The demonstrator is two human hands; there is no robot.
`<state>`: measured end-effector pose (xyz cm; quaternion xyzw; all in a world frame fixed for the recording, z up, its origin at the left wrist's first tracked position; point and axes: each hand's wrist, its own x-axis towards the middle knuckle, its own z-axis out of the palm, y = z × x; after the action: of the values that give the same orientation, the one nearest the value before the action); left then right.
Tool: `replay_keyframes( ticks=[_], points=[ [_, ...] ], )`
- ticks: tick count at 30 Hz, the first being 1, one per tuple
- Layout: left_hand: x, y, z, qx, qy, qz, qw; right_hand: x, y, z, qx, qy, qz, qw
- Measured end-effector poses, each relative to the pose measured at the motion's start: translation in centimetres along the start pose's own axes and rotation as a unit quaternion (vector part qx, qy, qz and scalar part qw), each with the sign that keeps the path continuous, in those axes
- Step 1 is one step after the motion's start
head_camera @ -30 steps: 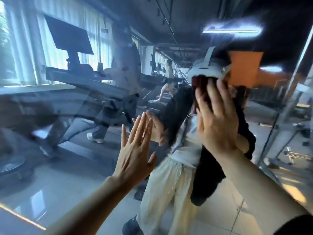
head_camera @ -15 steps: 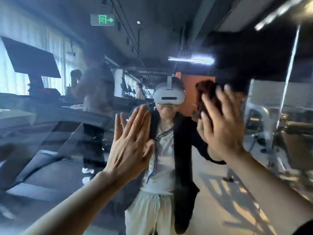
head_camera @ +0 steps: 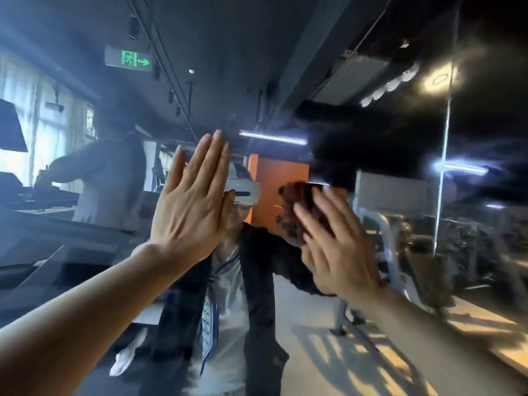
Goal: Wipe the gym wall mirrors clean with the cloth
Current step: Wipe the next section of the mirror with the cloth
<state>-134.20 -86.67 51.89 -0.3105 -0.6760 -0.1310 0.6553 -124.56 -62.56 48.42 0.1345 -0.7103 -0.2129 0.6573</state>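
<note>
Pressing against the mirror (head_camera: pixel 371 124), the right hand (head_camera: pixel 340 250) has its fingers straight and a little spread, and the cloth (head_camera: pixel 297 210) is caught between the palm and the glass. The cloth is dark, reddish and bunched; only its upper left part shows beyond the fingers, and it is blurred, so I cannot tell its long axis. It sits to the right of centre, at about the height of the reflected head. The left hand (head_camera: pixel 191 207) lies flat on the mirror with fingers straight and close together, pointing up and a little to the right.

Compared with half a second ago, the left hand stands higher and now covers part of the reflected white headset (head_camera: pixel 245 192). The right hand with the cloth is lower in the view and more tilted. The green exit sign (head_camera: pixel 128 60) appears further right and lower, so the view has turned upward.

The mirror shows a dim gym with a dark ceiling, strip lights, an orange wall panel (head_camera: pixel 280 190), bright curtained windows at the left, and another person (head_camera: pixel 105 178) standing at a treadmill. Sunlight patches lie on the pale floor at the lower right.
</note>
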Motion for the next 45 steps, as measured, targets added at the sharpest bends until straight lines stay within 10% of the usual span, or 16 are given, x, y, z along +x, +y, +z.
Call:
replay_keyframes(
  ticks=[3, 5, 14, 20, 30, 37, 45],
  points=[
    [-0.1, 0.2, 0.3, 0.016, 0.0, 0.0, 1.0, 7.7, 4.4, -0.1, -0.031, 0.109, 0.276, 0.955],
    [-0.3, 0.1, 0.6, 0.029, 0.002, 0.003, 1.0, 11.4, 3.9, 0.7, -0.042, 0.134, 0.31, 0.94],
    [-0.6, -1.4, -0.6, -0.023, 0.033, 0.042, 0.998, 3.8, -4.1, 1.0, -0.003, -0.039, -0.122, 0.992],
    [0.4, -6.8, -2.7, 0.016, 0.054, 0.039, 0.998, 16.2, 1.8, 1.6, -0.043, 0.121, 0.236, 0.963],
    [1.1, -7.8, -1.4, 0.025, 0.067, -0.03, 0.997, 9.9, -8.5, 2.7, 0.003, -0.034, -0.182, 0.983],
    [1.1, -7.8, -1.0, 0.038, 0.083, -0.036, 0.995, 20.3, -2.6, 2.1, -0.018, 0.117, 0.135, 0.984],
    [1.1, -7.7, -1.2, 0.033, 0.081, -0.03, 0.996, 15.0, -6.1, 3.2, -0.032, 0.018, -0.138, 0.99]
  ],
)
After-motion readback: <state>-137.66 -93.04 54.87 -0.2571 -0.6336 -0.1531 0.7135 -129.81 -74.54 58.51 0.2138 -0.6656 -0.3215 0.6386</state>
